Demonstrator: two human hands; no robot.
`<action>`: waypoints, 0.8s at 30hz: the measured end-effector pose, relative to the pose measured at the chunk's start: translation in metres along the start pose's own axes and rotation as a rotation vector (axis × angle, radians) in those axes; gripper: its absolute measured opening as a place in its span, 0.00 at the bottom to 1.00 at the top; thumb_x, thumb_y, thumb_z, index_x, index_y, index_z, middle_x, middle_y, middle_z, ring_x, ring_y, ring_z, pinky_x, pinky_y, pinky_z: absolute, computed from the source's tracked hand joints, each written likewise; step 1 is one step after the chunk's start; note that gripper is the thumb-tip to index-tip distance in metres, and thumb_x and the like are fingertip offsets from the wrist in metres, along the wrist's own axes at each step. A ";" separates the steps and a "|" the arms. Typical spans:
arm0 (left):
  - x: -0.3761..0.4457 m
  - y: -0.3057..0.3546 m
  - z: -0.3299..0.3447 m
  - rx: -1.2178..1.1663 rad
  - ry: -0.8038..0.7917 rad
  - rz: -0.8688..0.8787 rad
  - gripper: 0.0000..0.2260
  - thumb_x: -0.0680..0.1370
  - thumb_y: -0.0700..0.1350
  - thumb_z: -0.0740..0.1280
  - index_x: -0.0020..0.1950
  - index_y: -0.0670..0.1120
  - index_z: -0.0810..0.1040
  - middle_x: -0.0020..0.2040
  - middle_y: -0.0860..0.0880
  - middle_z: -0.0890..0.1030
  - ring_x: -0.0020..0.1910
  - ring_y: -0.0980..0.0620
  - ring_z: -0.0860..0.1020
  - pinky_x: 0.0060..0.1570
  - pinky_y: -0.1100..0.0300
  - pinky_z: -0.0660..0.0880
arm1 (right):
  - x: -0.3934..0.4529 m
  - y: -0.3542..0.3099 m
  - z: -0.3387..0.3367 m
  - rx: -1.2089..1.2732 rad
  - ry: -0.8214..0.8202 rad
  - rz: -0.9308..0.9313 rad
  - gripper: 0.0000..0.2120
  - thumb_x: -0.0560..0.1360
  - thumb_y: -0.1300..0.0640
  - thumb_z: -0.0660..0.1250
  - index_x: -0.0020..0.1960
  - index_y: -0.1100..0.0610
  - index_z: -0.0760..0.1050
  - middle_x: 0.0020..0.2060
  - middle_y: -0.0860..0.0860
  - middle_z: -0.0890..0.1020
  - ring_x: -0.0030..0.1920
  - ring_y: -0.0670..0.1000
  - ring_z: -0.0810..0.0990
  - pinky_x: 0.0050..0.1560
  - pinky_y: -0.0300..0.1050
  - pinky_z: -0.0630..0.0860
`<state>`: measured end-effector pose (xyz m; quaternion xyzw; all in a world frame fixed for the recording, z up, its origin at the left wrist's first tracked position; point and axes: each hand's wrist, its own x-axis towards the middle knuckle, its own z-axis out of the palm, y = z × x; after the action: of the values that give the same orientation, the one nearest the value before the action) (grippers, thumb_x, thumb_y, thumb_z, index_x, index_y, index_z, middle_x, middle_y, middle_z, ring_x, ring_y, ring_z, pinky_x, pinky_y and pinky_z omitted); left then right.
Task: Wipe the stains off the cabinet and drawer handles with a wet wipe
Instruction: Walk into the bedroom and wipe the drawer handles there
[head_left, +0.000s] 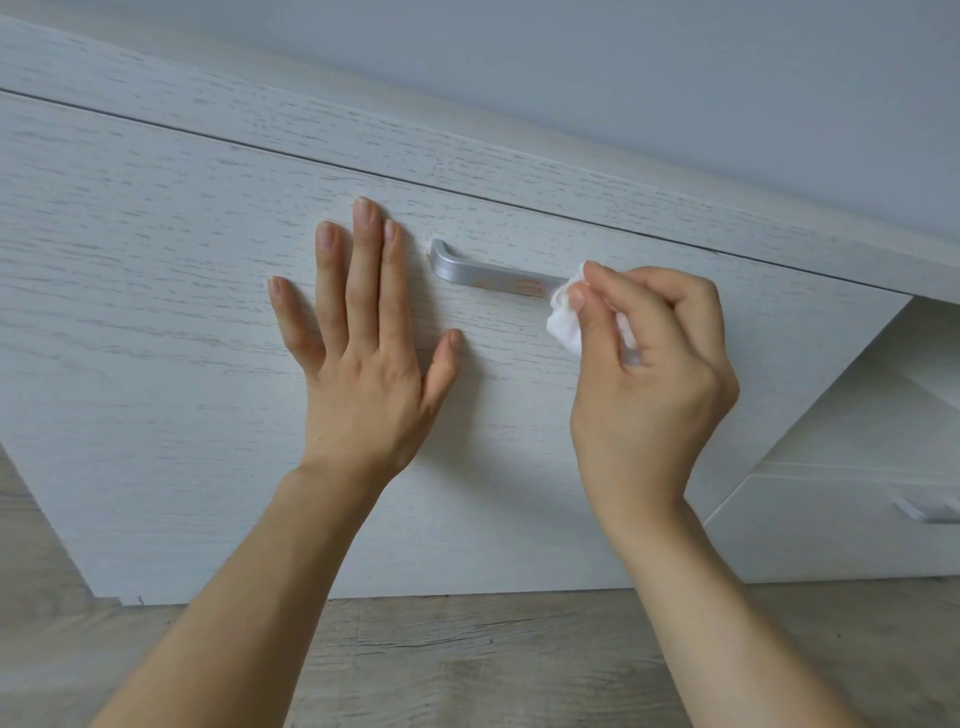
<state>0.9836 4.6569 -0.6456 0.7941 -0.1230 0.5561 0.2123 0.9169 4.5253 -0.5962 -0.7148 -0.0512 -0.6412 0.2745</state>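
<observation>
A silver bar handle (483, 273) is fixed on a white wood-grain cabinet front (156, 260). Faint orange stains show on the handle near its right part. My right hand (649, 374) pinches a bunched white wet wipe (563, 319) and presses it against the handle's right end, which the wipe and fingers hide. My left hand (363, 343) lies flat on the cabinet front, fingers spread, just left of the handle and not touching it.
A second white drawer with another silver handle (927, 512) stands lower right, set back in a recess. Wood-look floor (467, 649) runs below the cabinet. A grey wall (675, 78) rises above the cabinet top.
</observation>
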 end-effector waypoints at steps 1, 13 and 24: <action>0.000 0.000 -0.001 -0.007 -0.003 0.001 0.31 0.80 0.53 0.58 0.75 0.38 0.49 0.75 0.37 0.56 0.73 0.38 0.49 0.70 0.50 0.31 | 0.002 0.000 0.000 0.008 0.013 0.045 0.05 0.72 0.67 0.70 0.47 0.63 0.82 0.41 0.55 0.78 0.43 0.45 0.76 0.46 0.25 0.69; 0.001 0.000 0.000 0.006 0.010 0.003 0.31 0.80 0.54 0.57 0.75 0.38 0.50 0.75 0.38 0.57 0.73 0.38 0.50 0.70 0.50 0.31 | 0.010 -0.003 0.002 0.013 -0.003 0.168 0.04 0.74 0.65 0.68 0.46 0.63 0.82 0.42 0.50 0.74 0.38 0.40 0.72 0.44 0.22 0.66; 0.001 0.001 0.001 0.013 0.007 -0.001 0.32 0.80 0.53 0.58 0.75 0.37 0.50 0.74 0.37 0.57 0.73 0.38 0.50 0.70 0.50 0.31 | 0.010 0.004 -0.008 -0.053 -0.151 -0.041 0.09 0.72 0.61 0.72 0.49 0.65 0.81 0.42 0.58 0.77 0.42 0.45 0.73 0.46 0.25 0.66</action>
<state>0.9840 4.6555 -0.6451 0.7935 -0.1183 0.5596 0.2077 0.9134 4.5158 -0.5874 -0.7668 -0.0696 -0.5923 0.2377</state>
